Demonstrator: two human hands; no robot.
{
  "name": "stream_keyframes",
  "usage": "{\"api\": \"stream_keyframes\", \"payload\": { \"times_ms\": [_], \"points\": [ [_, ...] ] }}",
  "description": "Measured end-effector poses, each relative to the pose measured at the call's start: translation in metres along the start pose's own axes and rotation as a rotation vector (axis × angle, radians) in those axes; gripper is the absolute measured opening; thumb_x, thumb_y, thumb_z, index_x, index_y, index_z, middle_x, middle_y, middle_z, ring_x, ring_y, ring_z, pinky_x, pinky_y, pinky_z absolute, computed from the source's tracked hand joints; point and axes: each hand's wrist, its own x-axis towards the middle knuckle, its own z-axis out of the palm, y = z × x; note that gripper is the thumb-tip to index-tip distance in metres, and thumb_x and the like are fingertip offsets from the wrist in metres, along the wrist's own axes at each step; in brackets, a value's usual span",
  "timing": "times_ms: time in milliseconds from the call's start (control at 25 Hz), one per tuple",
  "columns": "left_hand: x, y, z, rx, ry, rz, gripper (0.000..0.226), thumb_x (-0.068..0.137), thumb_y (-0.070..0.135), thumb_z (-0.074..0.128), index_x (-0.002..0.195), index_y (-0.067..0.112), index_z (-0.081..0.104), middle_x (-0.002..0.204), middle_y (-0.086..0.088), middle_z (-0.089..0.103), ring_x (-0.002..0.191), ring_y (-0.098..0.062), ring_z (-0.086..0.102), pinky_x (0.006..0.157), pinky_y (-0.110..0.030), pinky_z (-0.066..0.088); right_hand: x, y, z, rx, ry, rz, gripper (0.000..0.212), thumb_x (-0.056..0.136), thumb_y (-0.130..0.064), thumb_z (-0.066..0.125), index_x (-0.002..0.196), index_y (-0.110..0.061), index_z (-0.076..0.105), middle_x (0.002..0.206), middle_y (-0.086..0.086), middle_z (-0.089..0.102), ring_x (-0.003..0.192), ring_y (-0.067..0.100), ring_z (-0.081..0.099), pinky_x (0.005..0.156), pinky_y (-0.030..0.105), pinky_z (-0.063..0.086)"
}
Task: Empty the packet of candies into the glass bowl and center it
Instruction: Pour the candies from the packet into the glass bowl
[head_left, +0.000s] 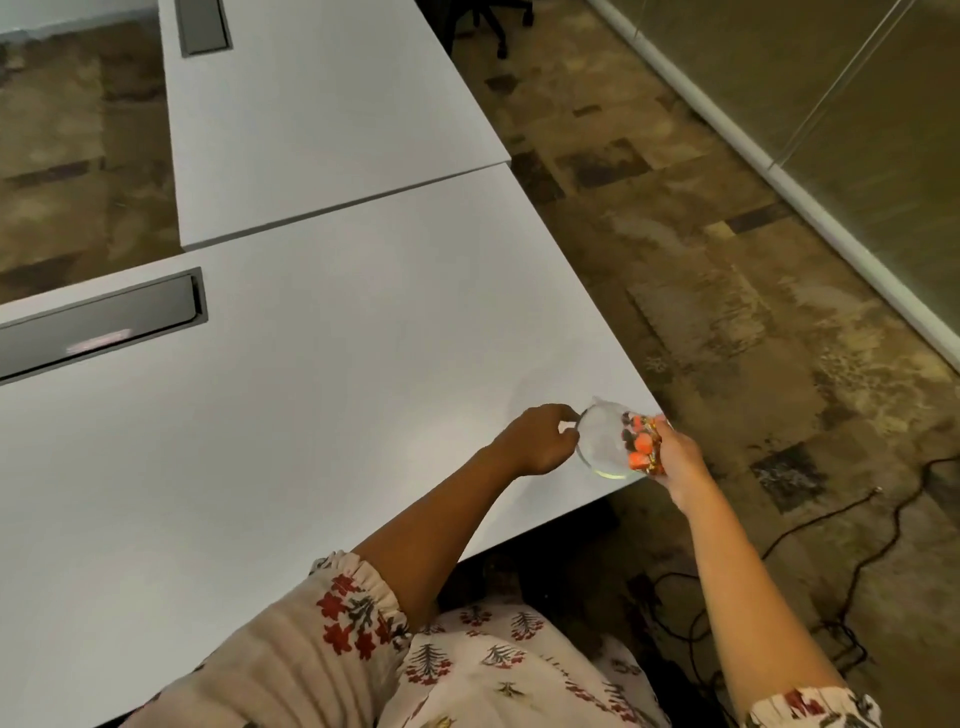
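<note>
A clear glass bowl (600, 441) sits at the near right corner of the white table (311, 389), close to its edge. My left hand (540, 439) grips the bowl's left rim. My right hand (680, 460) holds a transparent packet of candies (643, 446) against the bowl's right side. Orange, dark and gold-wrapped candies show through the packet, over the bowl's right part. Whether any candies lie loose in the bowl cannot be told.
A grey cable hatch (98, 325) is set into the table at the left. A second white table (322, 119) adjoins at the back. Right of the table's edge lies patterned carpet with black cables (810, 525). A glass partition (831, 130) runs along the far right.
</note>
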Motion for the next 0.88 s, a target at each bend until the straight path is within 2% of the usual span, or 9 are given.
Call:
{"api": "stream_keyframes", "payload": {
  "times_ms": [80, 160, 280, 600, 720, 880],
  "points": [
    [0.004, -0.006, 0.012, 0.142, -0.09, 0.055, 0.052, 0.103, 0.022, 0.045, 0.153, 0.011, 0.04, 0.163, -0.009, 0.036, 0.153, -0.026, 0.026, 0.124, -0.041, 0.024, 0.006, 0.001, -0.008, -0.091, 0.105, -0.06, 0.05, 0.103, -0.043, 0.041, 0.128, -0.005, 0.061, 0.124, 0.018, 0.066, 0.106, 0.033, 0.064, 0.1, 0.049, 0.051],
    [0.008, -0.012, 0.023, 0.249, -0.153, 0.093, 0.056, 0.103, 0.019, 0.045, 0.157, 0.011, 0.031, 0.168, -0.008, 0.025, 0.158, -0.024, 0.008, 0.128, -0.045, 0.013, 0.01, 0.003, -0.012, -0.173, 0.18, -0.103, 0.053, 0.104, -0.044, 0.037, 0.125, -0.002, 0.061, 0.125, 0.023, 0.065, 0.11, 0.038, 0.064, 0.1, 0.052, 0.051],
    [0.01, -0.019, 0.035, 0.324, -0.204, 0.109, 0.061, 0.104, 0.019, 0.042, 0.161, 0.012, 0.021, 0.17, -0.006, 0.013, 0.158, -0.025, -0.005, 0.126, -0.048, 0.004, 0.012, 0.004, -0.012, -0.269, 0.239, -0.149, 0.055, 0.104, -0.042, 0.036, 0.126, 0.003, 0.06, 0.125, 0.027, 0.063, 0.115, 0.042, 0.061, 0.102, 0.054, 0.048],
    [0.013, -0.027, 0.041, 0.492, -0.295, 0.109, 0.071, 0.104, 0.024, 0.042, 0.163, 0.019, 0.003, 0.171, -0.002, -0.005, 0.156, -0.025, -0.018, 0.126, -0.051, -0.004, 0.002, 0.002, -0.003, -0.415, 0.292, -0.224, 0.044, 0.104, -0.033, 0.043, 0.127, 0.001, 0.058, 0.127, 0.024, 0.062, 0.117, 0.04, 0.059, 0.095, 0.046, 0.051],
    [0.011, -0.026, 0.045, 0.526, -0.314, 0.12, 0.072, 0.104, 0.027, 0.042, 0.163, 0.018, 0.002, 0.171, -0.002, -0.006, 0.156, -0.025, -0.018, 0.126, -0.051, -0.005, -0.004, 0.004, -0.001, -0.5, 0.319, -0.284, 0.041, 0.103, -0.028, 0.045, 0.127, 0.002, 0.058, 0.127, 0.025, 0.063, 0.117, 0.04, 0.059, 0.092, 0.042, 0.047],
    [0.009, -0.022, 0.049, 0.545, -0.325, 0.127, 0.07, 0.105, 0.031, 0.042, 0.163, 0.017, 0.005, 0.171, -0.004, -0.003, 0.156, -0.025, -0.017, 0.126, -0.052, -0.005, -0.016, 0.003, 0.003, -0.532, 0.361, -0.385, 0.034, 0.102, -0.02, 0.05, 0.124, 0.003, 0.062, 0.122, 0.024, 0.067, 0.113, 0.038, 0.063, 0.092, 0.044, 0.051]
  ]
}}
